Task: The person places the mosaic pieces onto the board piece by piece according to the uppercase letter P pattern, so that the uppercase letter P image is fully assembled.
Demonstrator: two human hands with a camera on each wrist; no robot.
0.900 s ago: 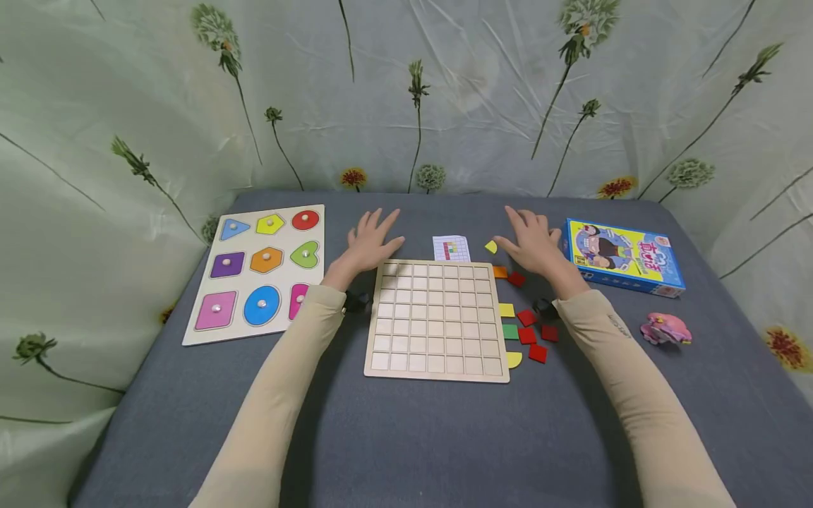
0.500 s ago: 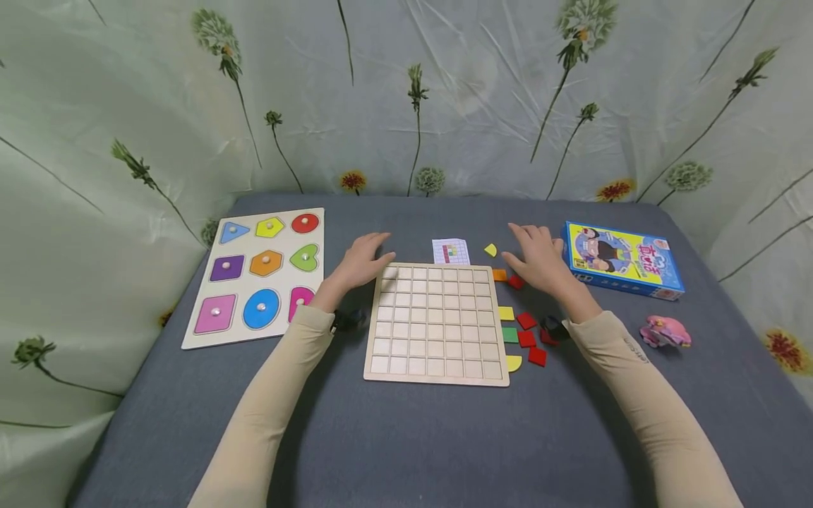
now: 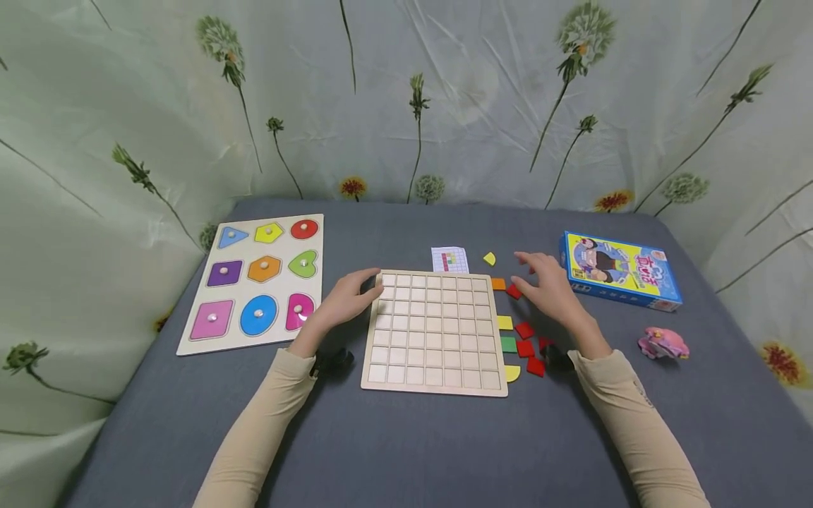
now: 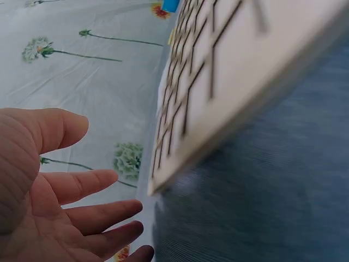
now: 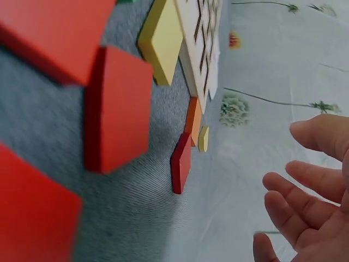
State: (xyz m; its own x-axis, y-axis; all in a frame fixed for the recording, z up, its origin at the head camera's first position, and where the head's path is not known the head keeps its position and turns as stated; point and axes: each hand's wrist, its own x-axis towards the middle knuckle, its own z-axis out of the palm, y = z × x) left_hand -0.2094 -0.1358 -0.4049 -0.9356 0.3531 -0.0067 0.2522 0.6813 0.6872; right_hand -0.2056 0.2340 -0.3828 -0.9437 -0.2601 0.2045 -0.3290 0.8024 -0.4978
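Note:
A light wooden grid board (image 3: 435,339) lies flat on the grey-blue cloth in front of me. My left hand (image 3: 346,300) is at its upper left corner; the left wrist view shows the fingers (image 4: 103,218) spread and relaxed, holding nothing. Beyond the board's right side, my right hand (image 3: 549,289) hovers with fingers loosely bent and nothing in them. Close by it are a red square tile (image 3: 514,291) and an orange tile (image 3: 498,283). Several red tiles (image 5: 122,109), a yellow tile (image 3: 504,322), a green tile (image 3: 509,344) and a rounded yellow piece (image 3: 512,373) lie along the board's right edge.
A printed pattern card (image 3: 449,259) sits behind the board, beside a small yellow quarter-round piece (image 3: 489,259). At left is a knobbed shape puzzle (image 3: 254,282). On the right are a blue and yellow box (image 3: 622,270) and a pink toy (image 3: 663,343).
Both hands have drawn back toward the person, the left also moving slightly left and the right slightly right. Their fingers have relaxed from a wider spread. The tiles and board stay put.

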